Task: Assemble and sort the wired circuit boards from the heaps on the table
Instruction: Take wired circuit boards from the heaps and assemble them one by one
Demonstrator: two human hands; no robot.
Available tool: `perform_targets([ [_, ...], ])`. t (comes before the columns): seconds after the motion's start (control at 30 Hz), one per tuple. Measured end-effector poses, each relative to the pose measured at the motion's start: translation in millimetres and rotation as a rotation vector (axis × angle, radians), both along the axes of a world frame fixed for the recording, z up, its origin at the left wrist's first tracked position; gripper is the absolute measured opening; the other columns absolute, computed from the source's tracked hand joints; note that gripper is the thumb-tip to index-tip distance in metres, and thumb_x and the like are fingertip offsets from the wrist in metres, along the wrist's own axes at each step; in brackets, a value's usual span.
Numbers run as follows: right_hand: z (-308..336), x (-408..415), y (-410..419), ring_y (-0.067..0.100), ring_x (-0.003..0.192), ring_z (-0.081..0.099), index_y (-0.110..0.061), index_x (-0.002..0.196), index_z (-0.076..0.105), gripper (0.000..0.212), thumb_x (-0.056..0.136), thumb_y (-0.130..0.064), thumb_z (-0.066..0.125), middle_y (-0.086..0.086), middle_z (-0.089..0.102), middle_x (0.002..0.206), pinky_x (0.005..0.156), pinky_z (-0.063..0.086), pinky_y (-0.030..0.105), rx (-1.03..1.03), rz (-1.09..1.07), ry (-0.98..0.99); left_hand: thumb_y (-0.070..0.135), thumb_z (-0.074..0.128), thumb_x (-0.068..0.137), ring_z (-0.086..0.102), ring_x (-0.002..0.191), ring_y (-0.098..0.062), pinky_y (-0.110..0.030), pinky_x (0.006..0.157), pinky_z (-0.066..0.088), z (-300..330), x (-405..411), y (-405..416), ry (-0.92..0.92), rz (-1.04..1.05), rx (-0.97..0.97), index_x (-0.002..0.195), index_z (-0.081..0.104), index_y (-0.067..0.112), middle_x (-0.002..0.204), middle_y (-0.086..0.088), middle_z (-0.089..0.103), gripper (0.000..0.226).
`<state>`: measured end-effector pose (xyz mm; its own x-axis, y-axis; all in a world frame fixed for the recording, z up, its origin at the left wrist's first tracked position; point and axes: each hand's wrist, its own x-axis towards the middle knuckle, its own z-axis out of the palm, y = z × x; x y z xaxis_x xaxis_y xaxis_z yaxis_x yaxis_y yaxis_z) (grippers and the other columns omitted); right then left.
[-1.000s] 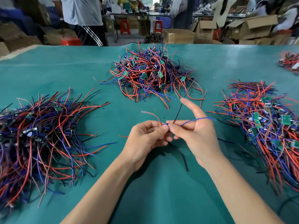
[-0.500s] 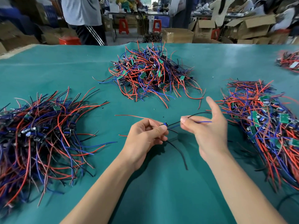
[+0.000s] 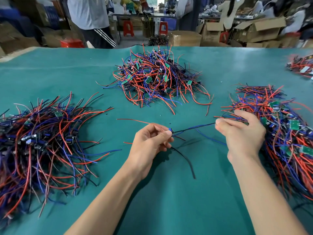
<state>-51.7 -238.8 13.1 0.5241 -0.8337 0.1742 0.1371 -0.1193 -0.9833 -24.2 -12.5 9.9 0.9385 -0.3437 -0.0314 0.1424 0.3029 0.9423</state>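
The table [image 3: 169, 209] wears a teal covering, smooth with a faint satin sheen near its far edge, more like vinyl or coated cloth than woven fabric, though the view cannot settle which. The wires in the left heap [image 3: 42, 141], middle heap [image 3: 157, 82] and right heap [image 3: 279, 129] have smooth plastic insulation in red, blue and black, slightly glossy, and the small green circuit boards [image 3: 294, 124] among them look matt and flat. Beyond the table, the cardboard boxes [image 3: 260, 29] are plain matt brown paperboard, and the red stools [image 3: 128, 28] look like smooth moulded plastic.
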Motion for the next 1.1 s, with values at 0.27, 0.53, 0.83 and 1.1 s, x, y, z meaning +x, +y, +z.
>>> perform_targets([
  [0.27,16,-12,52,0.009,0.084,0.066,-0.025,0.090,0.074,0.011,0.083,-0.024,0.065,-0.015,0.072,0.087,0.081,0.048,0.016,-0.694,0.129,-0.003,0.001,0.064,0.093,0.064,0.068,-0.020,-0.023,0.062,0.050,-5,1,0,-0.148,-0.071,0.102,0.100,0.062,0.001,0.078,-0.008,0.067,0.007],
  [0.53,18,-17,69,0.008,0.071,0.073,-0.026,0.085,0.079,0.012,0.077,-0.035,0.079,-0.013,0.076,0.077,0.072,0.056,0.024,-0.478,0.699,0.289,0.005,0.057,0.099,0.064,0.066,-0.020,-0.024,0.060,0.051,-6,0,-1,-0.241,-0.106,0.157,0.099,0.050,-0.003,0.076,-0.011,0.066,0.011],
  [0.83,25,-22,72,0.006,0.057,0.067,-0.023,0.070,0.076,0.016,0.071,-0.010,0.085,-0.006,0.073,0.063,0.059,0.051,0.015,-0.452,0.726,0.320,0.010,0.045,0.105,0.062,0.061,-0.029,-0.028,0.052,0.050,-6,0,-3,-0.190,-0.055,0.191,0.090,0.045,0.003,0.068,-0.011,0.065,0.017],
  [1.1,69,-52,34,0.010,0.054,0.063,-0.021,0.072,0.078,0.018,0.064,-0.007,0.084,0.002,0.073,0.065,0.058,0.053,0.023,-0.533,0.732,0.354,0.015,0.037,0.107,0.061,0.049,-0.022,-0.023,0.041,0.044,-2,2,-2,-0.043,-0.045,0.098,0.092,0.047,0.005,0.070,-0.019,0.068,0.020],
])
